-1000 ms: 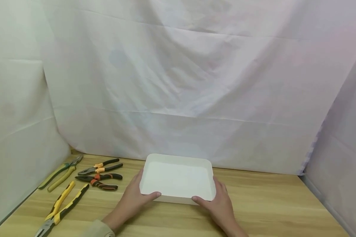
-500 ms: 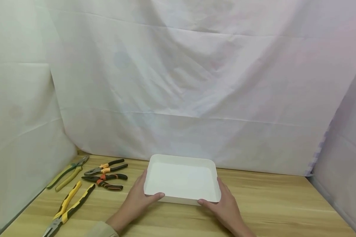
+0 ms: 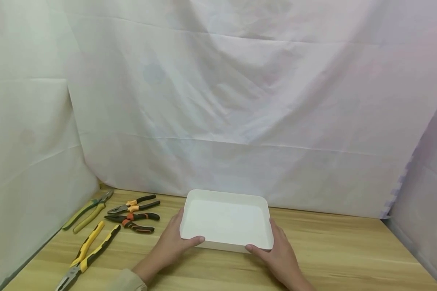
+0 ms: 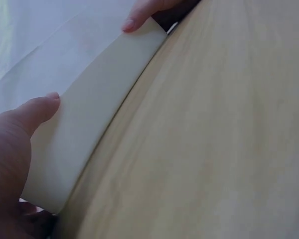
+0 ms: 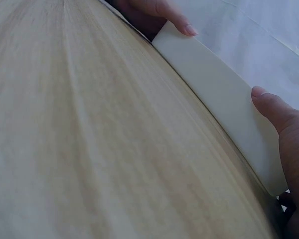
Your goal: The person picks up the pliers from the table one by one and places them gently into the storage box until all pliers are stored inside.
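A shallow white rectangular tray (image 3: 225, 245) with rounded corners sits on the wooden table, its bare floor showing in the head view. My left hand (image 3: 171, 241) grips its left side, thumb at the front rim and fingers along the side wall. On the opposite side my right hand (image 3: 281, 254) holds it likewise, with the thumb over the front right corner. Both wrist views show the front wall (image 4: 97, 107) close along the table top, one thumb near each end. The tray hides most of the other fingers.
Several pliers lie on the left: a yellow-black pair (image 3: 81, 264) in front, a green pair (image 3: 81, 218) by the left curtain, an orange-black pair (image 3: 132, 207) and a red-black pair (image 3: 131, 217). A pale curtain (image 3: 222, 101) hangs behind the table (image 3: 342, 250).
The whole head view has shifted, so tray, hands and pliers all appear slightly further right. Both hands keep their hold, and the tray stays in place relative to the pliers.
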